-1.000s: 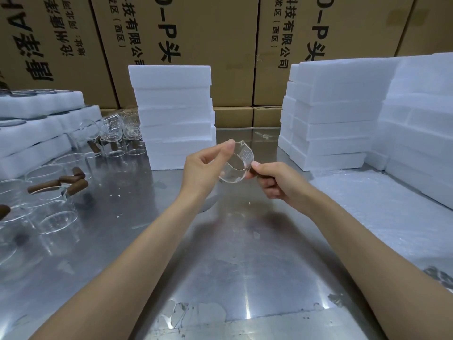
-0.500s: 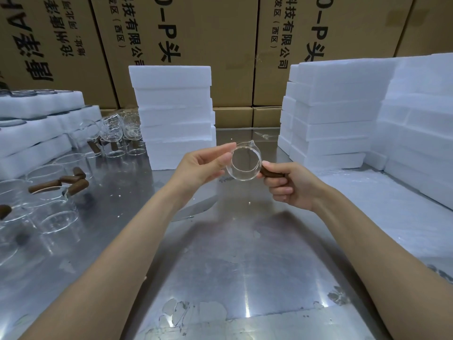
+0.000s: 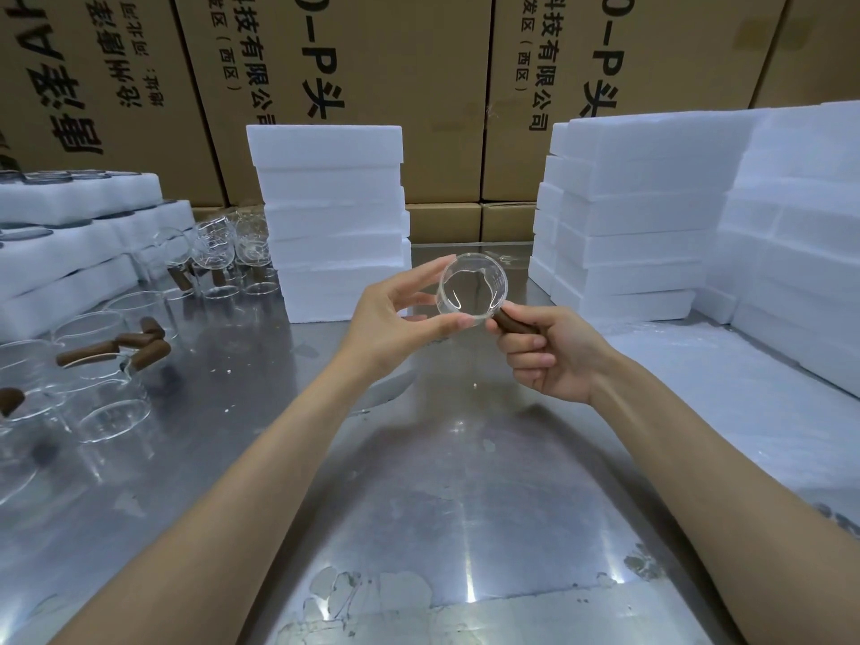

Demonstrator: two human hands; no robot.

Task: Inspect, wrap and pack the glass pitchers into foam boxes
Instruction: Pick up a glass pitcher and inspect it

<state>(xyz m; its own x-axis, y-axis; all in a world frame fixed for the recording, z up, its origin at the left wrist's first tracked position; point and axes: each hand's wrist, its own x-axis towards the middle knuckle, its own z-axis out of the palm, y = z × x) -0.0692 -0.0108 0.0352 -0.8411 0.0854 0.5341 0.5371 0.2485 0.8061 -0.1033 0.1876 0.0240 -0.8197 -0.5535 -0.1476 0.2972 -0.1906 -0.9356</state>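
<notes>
Right hand (image 3: 547, 353) is gripping the glass pitcher (image 3: 472, 290) by its brown handle (image 3: 509, 324); left hand (image 3: 395, 318) is pinching its rim.

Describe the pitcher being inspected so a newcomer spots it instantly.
Look above the middle of the steel table, before the centre foam stack. The small clear glass pitcher with brown wooden handle is the only one held up, between the left hand and right hand.

Even overhead light, glare streaks on steel table (image 3: 465, 528) (arm shadows too), wide-angle bowing at edges
</notes>
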